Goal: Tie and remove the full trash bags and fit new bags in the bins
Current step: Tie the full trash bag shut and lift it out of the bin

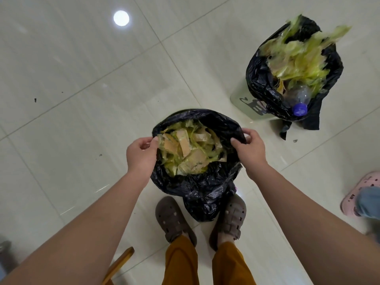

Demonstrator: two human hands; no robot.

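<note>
The near black bag [197,182], full of scraps, is being pinched at its rim by the left hand [140,154] and right hand [249,150]; a second full bag [294,70] is being left far right.

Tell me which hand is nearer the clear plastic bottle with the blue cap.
Right. The right hand grips the near black trash bag's rim, below-left of the clear plastic bottle in the far bag. The left hand grips the opposite rim, farther away.
</note>
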